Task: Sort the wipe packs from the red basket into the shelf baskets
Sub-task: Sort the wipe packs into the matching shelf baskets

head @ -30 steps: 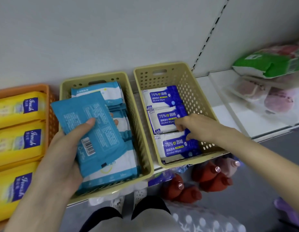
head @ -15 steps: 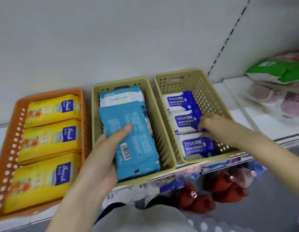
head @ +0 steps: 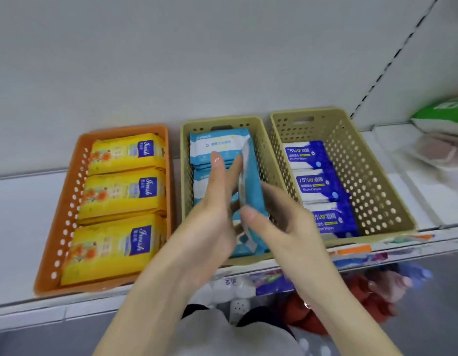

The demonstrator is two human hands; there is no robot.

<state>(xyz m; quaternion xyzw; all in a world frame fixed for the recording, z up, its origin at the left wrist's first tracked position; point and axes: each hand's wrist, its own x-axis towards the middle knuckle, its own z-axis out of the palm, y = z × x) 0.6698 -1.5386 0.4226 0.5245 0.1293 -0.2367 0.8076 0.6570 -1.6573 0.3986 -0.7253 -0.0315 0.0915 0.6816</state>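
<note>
The white shelf [head: 22, 227] carries an orange basket [head: 68, 201] of yellow packs [head: 122, 194] at 9 o'clock, a beige middle basket [head: 238, 122], and a beige right basket [head: 371, 188] of alcohol wipe packs [head: 317, 183] at 3 o'clock. Over the middle basket, the left hand [head: 215, 209] lies straight-fingered against a light-blue wipe pack [head: 252, 181] standing on edge. The right hand [head: 287, 222] pinches it.

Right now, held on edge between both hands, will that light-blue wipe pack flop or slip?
Probably soft, not stiff: the light-blue wipe pack seems bowed between left hand and right hand. Glossy film looks slippery. Standing on edge, it likely tips flat.
</note>
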